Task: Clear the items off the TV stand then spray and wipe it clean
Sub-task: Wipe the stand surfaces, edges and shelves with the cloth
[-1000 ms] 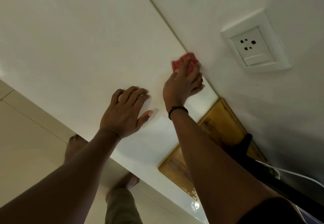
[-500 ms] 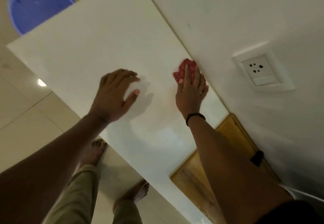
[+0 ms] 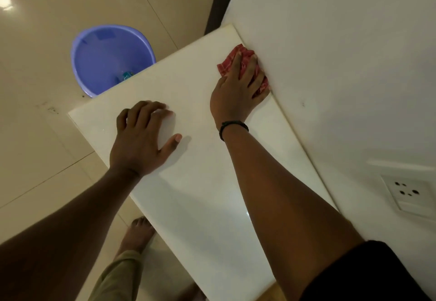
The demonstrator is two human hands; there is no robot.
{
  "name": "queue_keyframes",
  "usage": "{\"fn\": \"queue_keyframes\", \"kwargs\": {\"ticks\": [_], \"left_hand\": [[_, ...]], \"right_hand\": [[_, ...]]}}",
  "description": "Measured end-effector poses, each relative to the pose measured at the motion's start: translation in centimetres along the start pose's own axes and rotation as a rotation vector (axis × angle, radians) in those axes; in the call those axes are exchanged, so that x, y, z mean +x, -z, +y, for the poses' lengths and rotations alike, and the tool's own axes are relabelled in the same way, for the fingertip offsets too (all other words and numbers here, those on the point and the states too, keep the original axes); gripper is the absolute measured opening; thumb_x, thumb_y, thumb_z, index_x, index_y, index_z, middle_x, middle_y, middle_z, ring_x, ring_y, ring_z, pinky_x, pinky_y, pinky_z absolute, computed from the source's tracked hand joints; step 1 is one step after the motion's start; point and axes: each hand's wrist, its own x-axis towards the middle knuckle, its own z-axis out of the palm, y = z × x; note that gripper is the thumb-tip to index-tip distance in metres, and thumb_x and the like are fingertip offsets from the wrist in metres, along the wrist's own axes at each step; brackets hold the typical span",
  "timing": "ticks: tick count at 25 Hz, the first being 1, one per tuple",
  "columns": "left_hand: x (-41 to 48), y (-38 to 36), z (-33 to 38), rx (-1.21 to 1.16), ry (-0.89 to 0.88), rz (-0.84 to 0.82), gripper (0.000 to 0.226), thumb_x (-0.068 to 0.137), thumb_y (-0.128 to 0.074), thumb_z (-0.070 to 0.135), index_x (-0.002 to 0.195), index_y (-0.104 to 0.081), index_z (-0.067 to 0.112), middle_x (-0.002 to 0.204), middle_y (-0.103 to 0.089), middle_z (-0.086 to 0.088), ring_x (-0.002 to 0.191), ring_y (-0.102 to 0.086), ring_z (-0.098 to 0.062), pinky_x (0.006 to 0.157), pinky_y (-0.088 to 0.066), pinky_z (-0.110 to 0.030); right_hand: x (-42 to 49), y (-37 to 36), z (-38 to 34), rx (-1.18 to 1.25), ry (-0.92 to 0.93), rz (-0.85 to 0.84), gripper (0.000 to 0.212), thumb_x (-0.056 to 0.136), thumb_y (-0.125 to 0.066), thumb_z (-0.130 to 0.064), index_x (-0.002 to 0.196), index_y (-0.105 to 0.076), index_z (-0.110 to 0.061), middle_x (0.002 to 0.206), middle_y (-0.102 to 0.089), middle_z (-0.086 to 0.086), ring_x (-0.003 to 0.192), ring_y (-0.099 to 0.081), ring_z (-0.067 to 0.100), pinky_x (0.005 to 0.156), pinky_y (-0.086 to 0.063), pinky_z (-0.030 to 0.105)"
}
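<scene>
The white TV stand top [image 3: 203, 182] runs along the wall, and nothing lies on it but my hands and the cloth. My right hand [image 3: 236, 90] presses a red cloth [image 3: 232, 61] flat against the top near its far corner, right beside the wall. The fingers lie straight over the cloth. My left hand [image 3: 141, 140] rests on the top nearer the front edge, fingers bent with the tips on the surface, holding nothing.
A blue plastic bucket [image 3: 94, 48] stands on the tiled floor beyond the stand's far end, with a small teal item inside. A wall socket [image 3: 410, 194] sits at the right. My bare feet [image 3: 139, 232] are by the front edge.
My right hand has slid the cloth along the wall toward the stand's far corner. The left hand followed along the top and its fingers have bent. The bucket came into view.
</scene>
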Motion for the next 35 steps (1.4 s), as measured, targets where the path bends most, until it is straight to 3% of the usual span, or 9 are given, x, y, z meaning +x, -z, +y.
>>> {"fn": "queue_keyframes", "kwargs": {"ticks": [4, 13, 17, 20, 23, 26, 29, 32, 35], "left_hand": [[-0.1, 0.0, 0.4, 0.007, 0.010, -0.013, 0.060, 0.098, -0.039, 0.063, 0.132, -0.055, 0.017, 0.143, -0.051, -0.002, 0.136, -0.042, -0.030, 0.109, -0.031, -0.048], [-0.3, -0.5, -0.1, -0.055, -0.022, 0.031, 0.060, 0.099, -0.039, 0.065, 0.132, -0.056, 0.017, 0.140, -0.052, -0.001, 0.136, -0.044, -0.028, 0.109, -0.031, -0.046], [-0.1, 0.9, 0.3, -0.156, 0.010, 0.004, 0.061, 0.101, -0.037, 0.061, 0.136, -0.056, 0.015, 0.140, -0.056, -0.003, 0.133, -0.048, -0.027, 0.112, -0.031, -0.043], [-1.2, 2.6, -0.5, -0.274, 0.153, 0.130, 0.055, 0.102, -0.043, 0.053, 0.137, -0.056, 0.012, 0.143, -0.056, -0.005, 0.134, -0.050, -0.028, 0.112, -0.031, -0.041], [-3.8, 3.9, -4.5, -0.272, 0.519, 0.232, 0.066, 0.101, -0.047, 0.049, 0.152, -0.040, 0.007, 0.159, -0.040, -0.009, 0.148, -0.034, -0.029, 0.119, -0.025, -0.043], [-6.7, 4.6, -8.8, -0.663, 0.606, 0.149, 0.064, 0.104, -0.042, 0.049, 0.158, -0.035, 0.013, 0.162, -0.039, -0.003, 0.150, -0.036, -0.020, 0.124, -0.028, -0.045], [-8.7, 5.2, -9.2, -0.924, 0.584, -0.010, 0.044, 0.110, -0.036, 0.043, 0.151, -0.047, 0.031, 0.149, -0.054, 0.015, 0.136, -0.050, -0.003, 0.118, -0.040, -0.043], [-9.3, 5.8, -8.3, -1.125, 0.719, -0.056, 0.037, 0.112, -0.035, 0.039, 0.144, -0.054, 0.038, 0.146, -0.055, 0.022, 0.136, -0.047, 0.005, 0.123, -0.033, -0.036], [-9.5, 5.4, -8.0, -1.245, 0.735, -0.125, 0.044, 0.113, -0.026, 0.042, 0.152, -0.044, 0.038, 0.154, -0.044, 0.025, 0.141, -0.041, 0.003, 0.118, -0.029, -0.021]], "right_hand": [[2.9, 0.1, -2.6, -0.032, 0.117, -0.012, 0.064, 0.103, -0.046, -0.036, 0.163, -0.026, -0.024, 0.169, -0.026, 0.008, 0.153, -0.027, 0.034, 0.120, -0.023, 0.061], [3.4, 0.4, -3.4, -0.064, 0.123, -0.074, 0.061, 0.106, -0.044, -0.035, 0.163, -0.023, -0.029, 0.170, -0.021, 0.008, 0.155, -0.022, 0.035, 0.120, -0.022, 0.059], [-1.9, 1.2, -6.3, -0.083, 0.324, -0.175, 0.066, 0.105, -0.049, -0.037, 0.164, -0.021, -0.027, 0.170, -0.020, 0.010, 0.154, -0.022, 0.036, 0.119, -0.025, 0.060], [-2.7, 2.5, -6.4, -0.149, 0.541, -0.198, 0.062, 0.106, -0.042, -0.040, 0.163, -0.023, -0.025, 0.168, -0.026, 0.010, 0.149, -0.032, 0.035, 0.115, -0.033, 0.058], [-1.1, 2.5, -5.5, -0.132, 0.558, -0.194, 0.060, 0.108, -0.033, -0.039, 0.165, -0.019, -0.022, 0.171, -0.018, 0.009, 0.156, -0.019, 0.036, 0.124, -0.019, 0.059], [-6.7, 1.1, -10.2, -0.062, 0.440, -0.100, 0.058, 0.104, -0.035, -0.036, 0.160, -0.034, -0.022, 0.169, -0.025, 0.008, 0.156, -0.022, 0.035, 0.124, -0.014, 0.058], [-13.8, 0.8, -14.6, -0.028, 0.700, -0.083, 0.056, 0.100, -0.040, -0.036, 0.154, -0.046, -0.023, 0.163, -0.040, 0.007, 0.149, -0.037, 0.033, 0.119, -0.023, 0.055], [-13.8, 1.2, -14.6, -0.103, 0.805, -0.146, 0.053, 0.104, -0.036, -0.037, 0.155, -0.043, -0.025, 0.162, -0.040, 0.005, 0.148, -0.036, 0.031, 0.118, -0.026, 0.052], [-13.8, 0.5, -16.0, -0.097, 0.636, -0.122, 0.049, 0.104, -0.034, -0.038, 0.150, -0.047, -0.025, 0.158, -0.043, 0.006, 0.147, -0.036, 0.033, 0.118, -0.025, 0.055]]}}
